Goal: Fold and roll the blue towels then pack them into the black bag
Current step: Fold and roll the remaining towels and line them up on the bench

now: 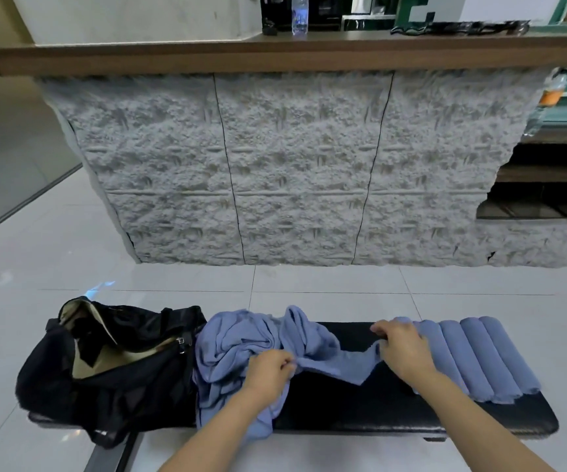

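L hand [270, 367] & R hand [401, 349], each grip pinching loose blue towel [336, 366] atop bench [343, 410].

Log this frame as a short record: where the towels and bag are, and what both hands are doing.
surface: black bench
black bag: open, on the bench's left end; no blue towel visible inside
towel pile: crumpled, mid-bench, against the bag
rolled towels: row lying side by side at the right end
stretched towel: spread between the hands
left hand: pinches the stretched towel
right hand: grips its other edge, beside the rolls
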`<move>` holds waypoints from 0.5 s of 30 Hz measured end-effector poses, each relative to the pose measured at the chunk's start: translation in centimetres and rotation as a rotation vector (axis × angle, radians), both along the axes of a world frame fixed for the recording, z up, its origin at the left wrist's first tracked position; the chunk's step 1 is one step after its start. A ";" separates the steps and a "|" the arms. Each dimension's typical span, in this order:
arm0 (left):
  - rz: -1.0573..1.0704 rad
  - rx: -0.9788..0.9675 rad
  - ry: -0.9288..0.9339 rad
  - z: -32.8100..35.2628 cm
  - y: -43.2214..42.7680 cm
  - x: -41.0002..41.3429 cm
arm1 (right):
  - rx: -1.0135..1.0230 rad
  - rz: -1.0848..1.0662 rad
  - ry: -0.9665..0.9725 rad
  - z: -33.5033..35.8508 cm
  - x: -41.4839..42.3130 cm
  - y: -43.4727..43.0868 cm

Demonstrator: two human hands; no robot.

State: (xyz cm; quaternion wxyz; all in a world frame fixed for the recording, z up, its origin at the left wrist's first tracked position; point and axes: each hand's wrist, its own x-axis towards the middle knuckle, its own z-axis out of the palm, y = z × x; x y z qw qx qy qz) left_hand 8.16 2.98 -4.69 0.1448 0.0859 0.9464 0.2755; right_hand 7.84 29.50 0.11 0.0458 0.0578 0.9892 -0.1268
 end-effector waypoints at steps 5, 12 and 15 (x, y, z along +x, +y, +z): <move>0.076 0.073 0.065 1.4 1.3 -1.1 | -0.149 0.431 -0.192 -1.4 -0.7 -9.0; 0.203 -0.129 0.130 1.9 0.4 -5.8 | -0.160 0.431 -0.087 -4.4 -0.8 -9.9; 0.035 -0.398 -0.213 -1.0 1.7 -7.9 | -0.201 0.474 -0.092 -5.2 0.1 -8.8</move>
